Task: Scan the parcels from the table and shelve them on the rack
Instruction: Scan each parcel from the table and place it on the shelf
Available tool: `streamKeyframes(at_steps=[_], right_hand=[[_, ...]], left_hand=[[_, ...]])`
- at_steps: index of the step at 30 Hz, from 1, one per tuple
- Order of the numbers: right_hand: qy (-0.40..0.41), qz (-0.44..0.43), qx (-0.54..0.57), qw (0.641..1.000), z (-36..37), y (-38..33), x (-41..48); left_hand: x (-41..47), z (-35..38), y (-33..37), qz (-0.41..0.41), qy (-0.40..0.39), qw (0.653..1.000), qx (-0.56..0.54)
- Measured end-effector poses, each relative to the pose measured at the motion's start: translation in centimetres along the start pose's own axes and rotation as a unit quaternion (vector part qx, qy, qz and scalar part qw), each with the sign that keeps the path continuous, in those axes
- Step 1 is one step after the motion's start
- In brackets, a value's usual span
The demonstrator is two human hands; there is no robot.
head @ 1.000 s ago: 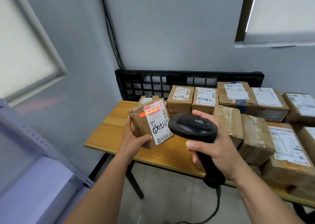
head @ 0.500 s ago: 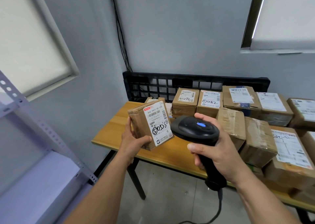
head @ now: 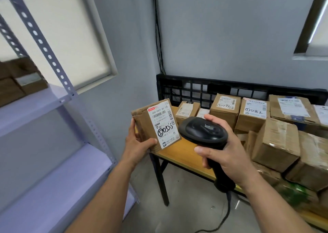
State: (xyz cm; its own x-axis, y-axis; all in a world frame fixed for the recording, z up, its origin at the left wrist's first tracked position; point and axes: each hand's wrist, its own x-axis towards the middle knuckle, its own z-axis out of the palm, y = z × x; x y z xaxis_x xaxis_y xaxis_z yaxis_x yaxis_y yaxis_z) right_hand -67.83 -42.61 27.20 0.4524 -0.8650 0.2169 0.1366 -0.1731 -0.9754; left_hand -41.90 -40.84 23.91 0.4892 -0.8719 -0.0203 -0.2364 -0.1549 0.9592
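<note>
My left hand (head: 137, 146) grips a small brown parcel (head: 144, 124) with a white label marked 50533, held upright above the table's left corner. My right hand (head: 224, 155) holds a black corded barcode scanner (head: 202, 130) by its handle, its head right beside the parcel's label. No red beam shows on the label. Several more cardboard parcels (head: 276, 142) lie piled on the wooden table (head: 184, 157) to the right. The grey metal rack (head: 53, 170) stands at the left with bare shelves at mid and low height.
Brown boxes (head: 21, 80) sit on an upper rack shelf at far left. A black plastic crate wall (head: 195, 89) stands behind the table against the grey wall. The scanner's cable (head: 225, 215) hangs down to the concrete floor.
The red scan line on the label has gone out, then the scanner's blue light too. My view has turned left, so more of the rack shows. Both hands keep their hold.
</note>
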Motion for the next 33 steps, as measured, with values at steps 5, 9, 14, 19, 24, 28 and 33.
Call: streamKeyframes(at_steps=[5,9,14,19,24,28,33], right_hand=[[-0.040,-0.020,0.000,0.999,5.0,-0.9,2.2],[-0.073,-0.046,0.001,0.996,10.2,-1.5,4.3],[-0.107,-0.063,0.006,0.992,16.9,-2.7,5.9],[-0.151,-0.079,0.027,0.985,23.9,-3.9,7.2],[-0.193,-0.092,0.033,0.976,31.3,-4.7,8.1],[-0.230,-0.090,0.036,0.968,36.9,-5.2,8.3],[-0.266,-0.104,0.023,0.958,43.1,-5.1,8.2]], left_hand=[[-0.3,-5.8,0.1,0.019,0.041,0.999,-0.014],[-0.8,-12.0,0.3,0.041,0.095,0.994,-0.017],[-2.1,-19.3,1.0,0.075,0.145,0.986,-0.024],[-3.7,-27.3,1.6,0.102,0.199,0.975,-0.018],[-5.8,-35.4,2.0,0.118,0.261,0.958,-0.010],[-7.6,-41.8,1.3,0.125,0.313,0.941,-0.011],[-9.6,-49.0,0.7,0.121,0.370,0.921,-0.019]])
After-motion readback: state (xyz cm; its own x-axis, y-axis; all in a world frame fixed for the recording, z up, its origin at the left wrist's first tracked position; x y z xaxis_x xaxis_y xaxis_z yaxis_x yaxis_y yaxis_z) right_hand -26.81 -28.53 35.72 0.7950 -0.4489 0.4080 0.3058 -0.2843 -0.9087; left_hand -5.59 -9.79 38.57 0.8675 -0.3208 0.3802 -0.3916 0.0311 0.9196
